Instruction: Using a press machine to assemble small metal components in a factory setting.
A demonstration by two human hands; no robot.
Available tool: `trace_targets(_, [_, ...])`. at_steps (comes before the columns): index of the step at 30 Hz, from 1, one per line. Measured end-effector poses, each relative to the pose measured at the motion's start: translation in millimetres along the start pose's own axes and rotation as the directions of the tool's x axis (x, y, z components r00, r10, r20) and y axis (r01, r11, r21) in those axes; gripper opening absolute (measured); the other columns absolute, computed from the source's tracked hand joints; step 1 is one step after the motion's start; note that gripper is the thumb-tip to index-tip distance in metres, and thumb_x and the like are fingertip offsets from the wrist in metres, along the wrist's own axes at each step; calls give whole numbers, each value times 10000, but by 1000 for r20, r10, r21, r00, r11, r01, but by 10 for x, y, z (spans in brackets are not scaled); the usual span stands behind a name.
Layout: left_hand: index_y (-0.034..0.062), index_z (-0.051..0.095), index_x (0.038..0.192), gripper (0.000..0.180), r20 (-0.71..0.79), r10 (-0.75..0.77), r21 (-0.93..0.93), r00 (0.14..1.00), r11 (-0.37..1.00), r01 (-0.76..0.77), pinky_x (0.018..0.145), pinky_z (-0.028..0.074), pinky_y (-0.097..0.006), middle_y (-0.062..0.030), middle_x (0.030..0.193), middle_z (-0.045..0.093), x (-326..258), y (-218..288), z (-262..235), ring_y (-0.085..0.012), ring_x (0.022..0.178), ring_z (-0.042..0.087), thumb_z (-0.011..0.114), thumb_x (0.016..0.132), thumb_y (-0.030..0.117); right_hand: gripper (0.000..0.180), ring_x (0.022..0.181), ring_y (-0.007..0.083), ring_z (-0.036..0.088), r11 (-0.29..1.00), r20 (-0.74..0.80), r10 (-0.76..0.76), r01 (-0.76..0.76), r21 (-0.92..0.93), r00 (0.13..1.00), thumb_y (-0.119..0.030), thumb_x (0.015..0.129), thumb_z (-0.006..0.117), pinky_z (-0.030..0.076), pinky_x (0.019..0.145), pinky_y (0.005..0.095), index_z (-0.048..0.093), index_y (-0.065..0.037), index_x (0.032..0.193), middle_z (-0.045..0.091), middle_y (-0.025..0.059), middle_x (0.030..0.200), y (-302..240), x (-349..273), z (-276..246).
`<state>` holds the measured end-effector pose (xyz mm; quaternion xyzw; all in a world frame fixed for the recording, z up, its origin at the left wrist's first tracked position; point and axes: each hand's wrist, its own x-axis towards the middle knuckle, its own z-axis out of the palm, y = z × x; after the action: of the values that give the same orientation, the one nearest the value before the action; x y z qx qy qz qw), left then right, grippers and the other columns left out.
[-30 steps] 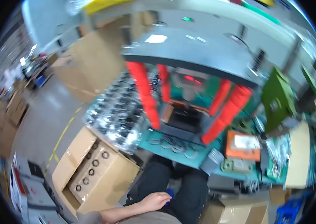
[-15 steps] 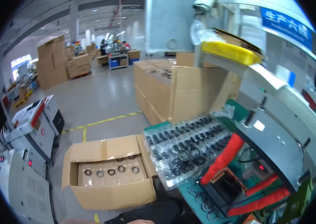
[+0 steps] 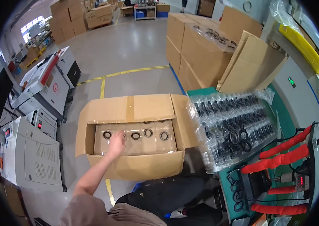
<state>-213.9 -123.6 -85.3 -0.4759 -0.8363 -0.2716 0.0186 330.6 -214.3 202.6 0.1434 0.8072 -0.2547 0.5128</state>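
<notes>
left hand (image 3: 118, 144) over carton (image 3: 138, 165), centre-left | grip: can't tell | rings (image 3: 135, 139) laid inside; black parts (image 3: 235, 150) on worktop (image 3: 288, 113), right

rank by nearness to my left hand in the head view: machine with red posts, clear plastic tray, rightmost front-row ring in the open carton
1. Rightmost front-row ring: right of your left hand, in the open carton.
2. Clear plastic tray: farther right, beyond the carton.
3. Machine with red posts: far right, lower down.
</notes>
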Motion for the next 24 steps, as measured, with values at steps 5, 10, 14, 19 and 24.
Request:
trace_targets(5, [5,559,1425,633,317,34,71,948,996,-60,1142,454,-434,-197,1440,601,792,117,242,-422,1340,538,545,800,-94,484,985,283,675,721,-252,658,-497,483,709,-472,1095,479,556,956,372,658,-69,1293,697,134,1190,-227,937,2559])
trace_targets(10, [-12,518,1447,674,-269,203,57,941,979,-194,1165,427,-453,-211,1505,530,1376,536,146,-402,1375,504,540,781,-119,592,1123,339,630,160,-171,985,-501,850,25,-497,1047,575,537,1010,422,532,-37,1417,610,194,1324,-439,1682,3958])
trace_targets(14, [-15,642,1270,463,-224,189,352,956,931,-102,1066,487,-455,-206,1338,628,2045,558,473,-403,1208,593,586,813,-55,749,1234,384,594,-229,124,865,-163,960,-487,-516,1008,651,521,1053,461,431,-12,1515,541,242,1431,-632,2123,4640])
trace_targets(19, [75,726,1078,258,670,394,-62,629,874,-482,784,570,-495,-200,1031,744,1439,1445,1470,-391,904,710,679,871,224,880,1281,433,561,-301,296,536,149,942,-790,-534,974,699,474,1115,488,370,74,1519,503,331,1421,-860,2309,5102])
trace_targets(24, [134,722,1202,393,638,427,-61,640,857,-511,921,553,-442,-122,1211,671,970,1321,1743,-354,1116,652,760,814,182,528,1147,324,560,-204,587,197,553,808,-785,-257,1025,567,472,1026,417,460,50,1442,583,203,1286,-506,1931,4135])
